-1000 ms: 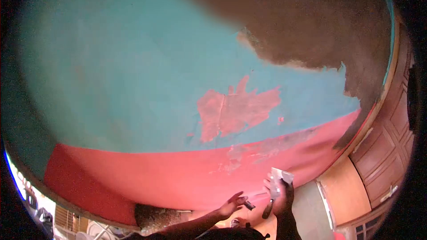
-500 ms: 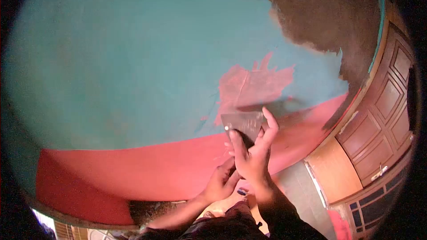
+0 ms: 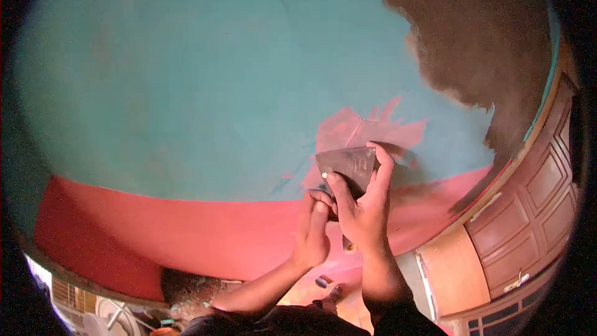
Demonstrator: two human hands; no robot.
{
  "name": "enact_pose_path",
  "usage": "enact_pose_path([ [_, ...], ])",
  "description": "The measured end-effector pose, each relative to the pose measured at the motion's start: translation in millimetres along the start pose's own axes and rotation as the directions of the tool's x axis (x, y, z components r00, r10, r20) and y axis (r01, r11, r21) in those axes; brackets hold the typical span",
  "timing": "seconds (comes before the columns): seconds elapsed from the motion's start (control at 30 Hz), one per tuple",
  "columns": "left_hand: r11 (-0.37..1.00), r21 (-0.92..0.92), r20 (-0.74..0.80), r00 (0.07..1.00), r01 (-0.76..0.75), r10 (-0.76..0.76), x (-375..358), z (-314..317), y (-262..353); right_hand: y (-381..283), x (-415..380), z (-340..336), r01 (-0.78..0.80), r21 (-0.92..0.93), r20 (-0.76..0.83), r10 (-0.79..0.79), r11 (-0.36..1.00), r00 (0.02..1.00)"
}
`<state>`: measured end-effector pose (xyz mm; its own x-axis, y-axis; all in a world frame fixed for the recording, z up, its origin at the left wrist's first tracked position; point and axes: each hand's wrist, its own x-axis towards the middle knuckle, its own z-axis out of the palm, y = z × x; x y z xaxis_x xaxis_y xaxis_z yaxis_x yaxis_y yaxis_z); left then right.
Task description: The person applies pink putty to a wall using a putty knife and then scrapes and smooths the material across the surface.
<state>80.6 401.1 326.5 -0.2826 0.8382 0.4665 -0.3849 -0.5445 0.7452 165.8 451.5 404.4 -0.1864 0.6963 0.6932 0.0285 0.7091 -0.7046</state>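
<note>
My right hand (image 3: 368, 214) is wrapped round a wide-bladed putty knife (image 3: 349, 165), thumb across the blade face and a finger along its right edge. The dark, smeared blade points up in front of the wall; a small white spot shows near its left edge. Below my palm the handle's end sticks out. Just left of the blade, my left hand (image 3: 313, 233) has its fingers curled in with the thumb against them, close to my right hand. Whatever those fingers may hold is hidden. Behind the blade lies a scraped pinkish patch (image 3: 398, 130) on the teal wall (image 3: 205, 99).
The wall's lower band is red (image 3: 205, 227). Bare brown plaster (image 3: 485, 37) covers its upper right. A panelled brown door (image 3: 516, 230) stands at the right, with an orange-brown board (image 3: 453, 270) beside it. Chairs (image 3: 115, 317) and debris (image 3: 196, 292) show low on the left.
My left hand has risen from below the right wrist to beside the blade, its fingers curling. The putty knife's handle end has come into sight. The view has shifted somewhat.
</note>
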Motion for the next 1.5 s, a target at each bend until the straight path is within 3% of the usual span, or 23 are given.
enact_pose_path([
  [0.07, 0.987, 0.070, -0.008, 0.989, -0.144, 0.145, 14, 4, 16, -2, 1, -5, 0.089, -0.168, 0.025, -0.086, 0.982, 0.996],
  [0.13, 0.996, 0.025, 0.021, 0.996, -0.088, 0.087, 29, 2, 29, 2, 2, -10, 0.198, -0.339, 0.037, -0.198, 0.920, 0.980],
  [0.23, 0.995, 0.067, 0.011, 0.997, -0.072, 0.072, 39, 3, 28, -6, -1, -14, 0.142, -0.281, 0.061, -0.131, 0.949, 0.990],
  [0.3, 0.994, 0.104, 0.004, 1.000, -0.031, 0.030, 35, 2, 32, -6, -3, -17, 0.207, -0.355, 0.060, -0.199, 0.911, 0.978],
  [0.33, 0.970, 0.227, 0.029, 0.996, -0.086, 0.082, 32, 2, 36, -7, -2, -19, 0.241, -0.393, 0.060, -0.236, 0.887, 0.970],
  [0.4, 0.869, 0.454, 0.096, 0.980, -0.197, 0.172, 22, 1, 47, -5, 0, -26, 0.303, -0.411, 0.089, -0.293, 0.860, 0.952],
  [0.5, 0.762, 0.562, 0.167, 0.946, -0.322, 0.277, 9, -7, 56, -4, 15, -33, 0.443, -0.471, 0.149, -0.426, 0.763, 0.892],
  [0.57, 0.559, 0.694, 0.266, 0.883, -0.453, 0.386, 2, -21, 63, -13, 25, -35, 0.478, -0.476, 0.215, -0.429, 0.738, 0.877],
  [0.6, 0.440, 0.743, 0.320, 0.845, -0.504, 0.427, -2, -30, 68, -13, 27, -33, 0.469, -0.474, 0.173, -0.443, 0.746, 0.880],
  [0.7, 0.196, 0.870, 0.290, 0.790, -0.453, 0.540, -14, -55, 87, -10, 25, -38, 0.446, -0.482, 0.206, -0.398, 0.754, 0.894],
  [0.8, 0.022, 0.946, 0.265, 0.813, -0.323, 0.518, -20, -82, 103, -11, 26, -40, 0.446, -0.490, 0.263, -0.360, 0.749, 0.895],
  [0.93, -0.249, 0.877, 0.473, 0.829, -0.411, 0.298, 1, -93, 128, -26, 42, -28, 0.523, -0.515, 0.334, -0.403, 0.679, 0.852],
  [1.0, -0.369, 0.840, 0.510, 0.812, -0.398, 0.285, 23, -85, 145, -37, 46, -22, 0.548, -0.510, 0.359, -0.414, 0.663, 0.836],
  [1.07, -0.472, 0.796, 0.549, 0.779, -0.378, 0.303, 44, -84, 161, -40, 39, -29, 0.448, -0.612, 0.384, -0.250, 0.652, 0.889],
  [1.13, -0.557, 0.757, 0.590, 0.724, -0.342, 0.357, 55, -101, 177, -33, 32, -36, 0.433, -0.635, 0.369, -0.242, 0.639, 0.898],
  [1.27, -0.690, 0.669, 0.648, 0.673, -0.278, 0.357, 54, -142, 171, -20, 33, -41, 0.456, -0.620, 0.306, -0.339, 0.638, 0.890],
  [1.5, -0.699, 0.658, 0.679, 0.623, -0.280, 0.389, 56, -146, 167, -28, 34, -37, 0.428, -0.569, 0.247, -0.351, 0.702, 0.903],
])
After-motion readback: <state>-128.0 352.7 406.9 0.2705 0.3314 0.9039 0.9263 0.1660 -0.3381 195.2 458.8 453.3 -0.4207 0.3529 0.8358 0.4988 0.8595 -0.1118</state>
